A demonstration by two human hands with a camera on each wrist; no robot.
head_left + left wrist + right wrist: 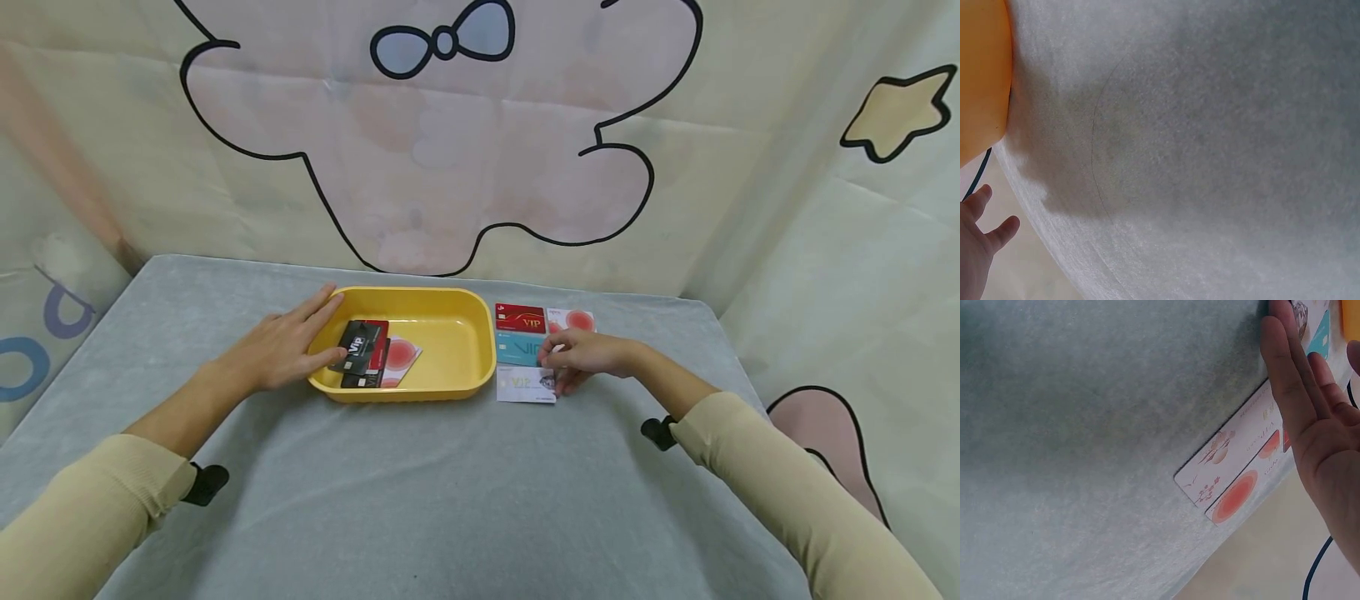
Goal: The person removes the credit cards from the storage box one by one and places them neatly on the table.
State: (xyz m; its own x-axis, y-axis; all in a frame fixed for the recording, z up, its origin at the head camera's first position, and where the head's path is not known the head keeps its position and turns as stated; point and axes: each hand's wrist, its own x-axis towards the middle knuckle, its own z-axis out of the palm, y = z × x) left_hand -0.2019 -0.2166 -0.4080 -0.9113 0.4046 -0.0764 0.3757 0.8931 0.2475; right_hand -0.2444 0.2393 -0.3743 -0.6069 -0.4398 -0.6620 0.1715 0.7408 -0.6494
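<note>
My left hand (288, 342) rests at the left rim of a yellow tray (457, 367), fingers stretched along the rim and thumb reaching over the inside. Black and red VIP cards (363, 350) lie in the tray, overlapping a white card with a red circle (400, 357). Right of the tray, my right hand (592, 352) touches down among laid-out cards with its fingers fairly straight. Around it are a red VIP card (517, 318), a teal VIP card (517, 347) and a silvery white VIP card (521, 383). The right wrist view shows a pale floral card (1216, 450) partly under this hand.
Behind the right hand lies another card with red circles (573, 320), edge to edge with the floral one. Grey cloth (420, 492) covers the table. A printed curtain (525, 167) hangs right behind the table's far edge.
</note>
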